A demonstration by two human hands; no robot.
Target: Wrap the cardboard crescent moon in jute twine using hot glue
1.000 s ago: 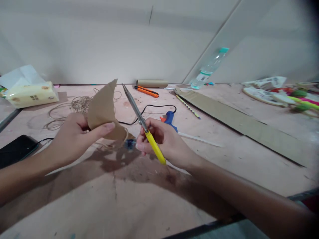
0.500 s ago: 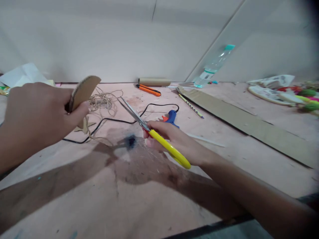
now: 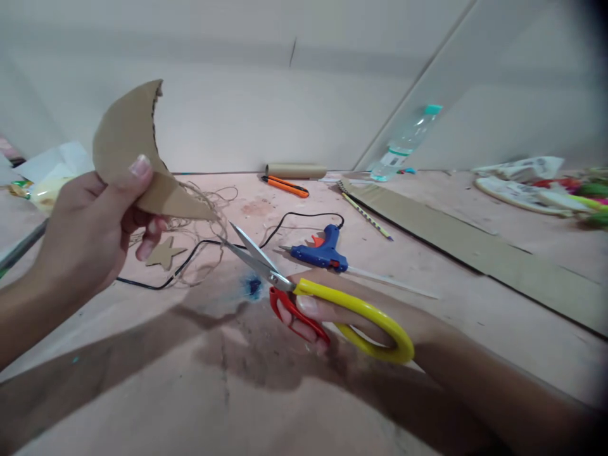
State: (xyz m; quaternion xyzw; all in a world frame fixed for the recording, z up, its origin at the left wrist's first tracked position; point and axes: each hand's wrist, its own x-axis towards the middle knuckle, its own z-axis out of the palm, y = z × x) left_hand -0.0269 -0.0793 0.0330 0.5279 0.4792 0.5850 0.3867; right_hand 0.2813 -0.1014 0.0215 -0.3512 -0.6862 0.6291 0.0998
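Raised at the left, my left hand [image 3: 109, 221] pinches a crescent-shaped piece of cardboard [image 3: 128, 133], its rough inner edge facing right. My right hand [image 3: 327, 310] grips a pair of scissors [image 3: 275, 275] with one yellow and one red handle. The blades are parted and point up and left, near the crescent's lower tip but apart from it. Loose twine [image 3: 209, 190] lies behind that tip. A small cardboard star [image 3: 165, 253] rests on the work surface below my left hand. Just beyond my right hand lies a blue glue gun [image 3: 320, 250] with a glue stick in its back.
An orange cutter knife [image 3: 287, 187] and a cardboard tube [image 3: 295, 170] lie by the wall. A water bottle [image 3: 403, 145] leans there. A long cardboard strip [image 3: 456, 240] with a striped pencil [image 3: 368, 216] spans the right. The glue gun's black cord [image 3: 199, 244] crosses the middle.
My left hand has turned the cardboard crescent so its flat face shows, and lifted it. The scissors have rolled to show both handles and their blades have spread wider. The glue gun is now less covered.
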